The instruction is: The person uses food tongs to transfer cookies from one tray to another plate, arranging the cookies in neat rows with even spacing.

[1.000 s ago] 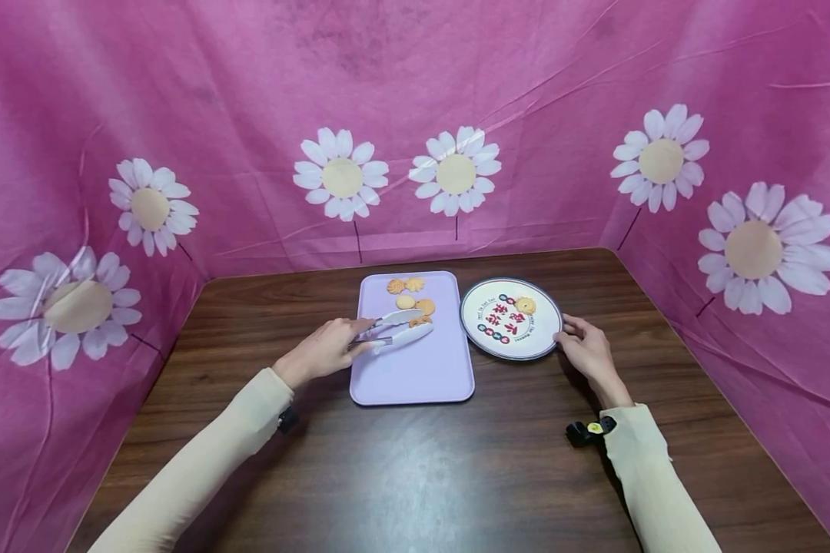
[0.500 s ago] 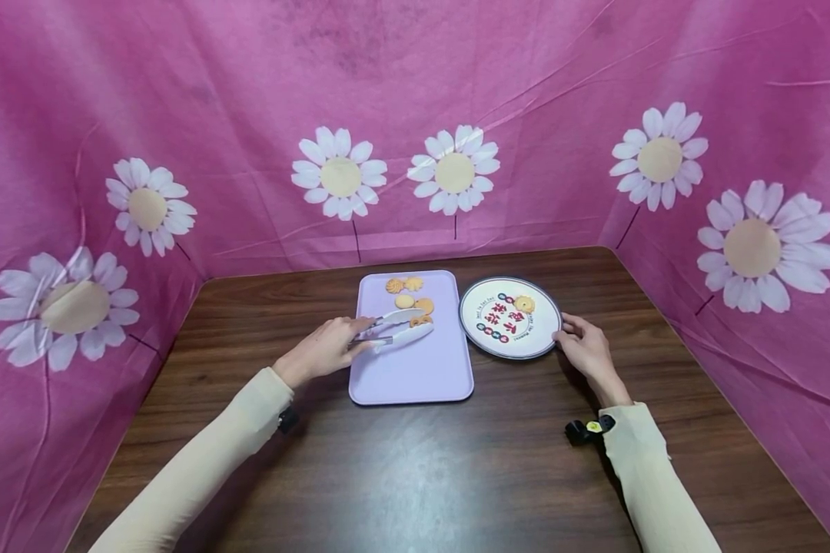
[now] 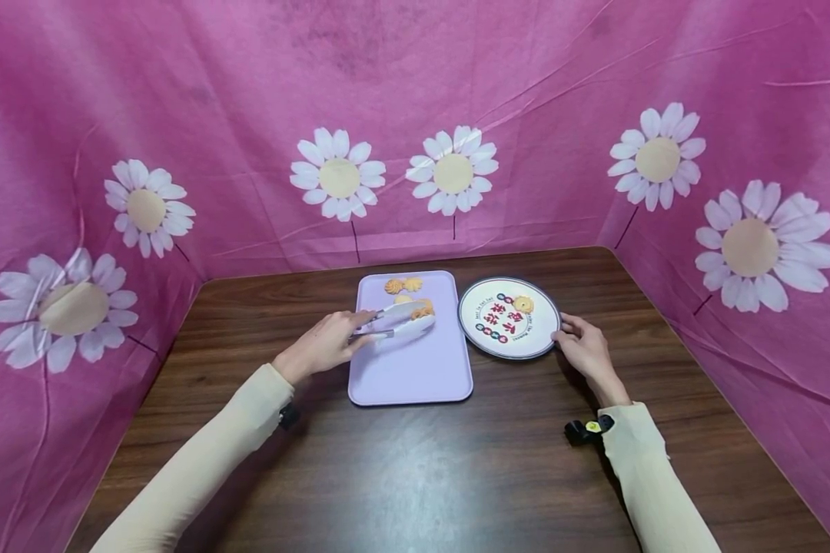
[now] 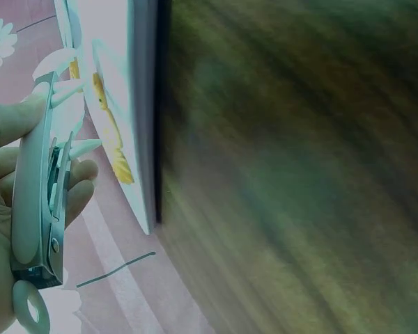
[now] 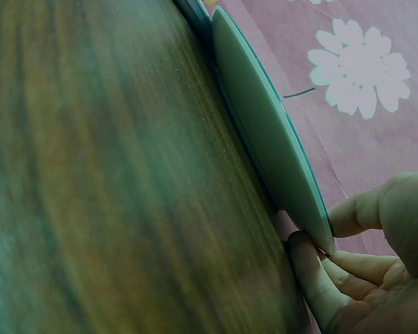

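My left hand (image 3: 323, 343) holds a pair of tongs (image 3: 415, 329) with metal arms and white tips, low over a lilac tray (image 3: 415, 380). Several golden cookies (image 3: 403, 286) lie toward the tray's far end. The tips are apart, with an orange-brown cookie (image 3: 423, 311) at their ends; whether they touch it I cannot tell. In the left wrist view the tongs' handle (image 4: 31, 181) lies along the palm, under the thumb. My right hand (image 3: 588, 349) pinches the rim of a round white plate (image 3: 539, 334) between thumb and fingers. One round cookie (image 3: 523, 305) sits on the plate.
The dark wooden table (image 3: 415, 476) carries the tray and the plate side by side, nearly touching. A pink cloth (image 3: 526, 69) printed with white daisies rises behind the table and on both sides. Red lettering marks the plate's middle.
The tongs' tips have shifted slightly away from me, toward the far cookies, and cover more of the middle ones. The right hand and the plate stay in place.
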